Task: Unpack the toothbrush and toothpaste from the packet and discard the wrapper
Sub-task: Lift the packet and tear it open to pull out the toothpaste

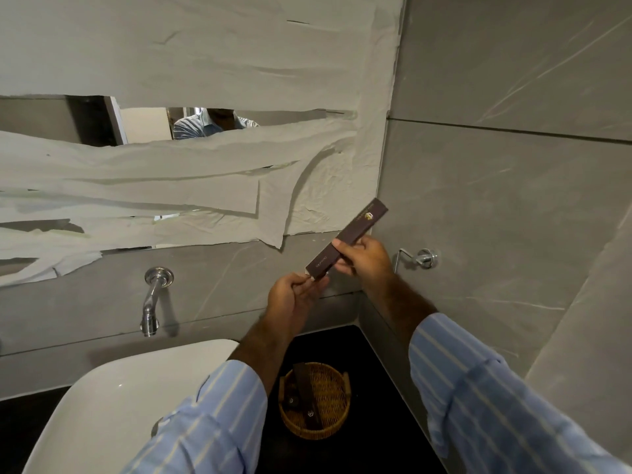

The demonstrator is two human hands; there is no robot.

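Observation:
A long dark brown packet with gold print is held up in front of the grey wall, tilted with its far end up and to the right. My right hand grips it around the middle. My left hand pinches the packet's lower left end, where a small white edge shows. The toothbrush and toothpaste are not visible; whatever is inside the packet is hidden.
A wicker basket with more dark packets sits on the black counter below my hands. A white basin lies to the left under a chrome wall tap. A chrome holder is on the right wall. The mirror is mostly papered over.

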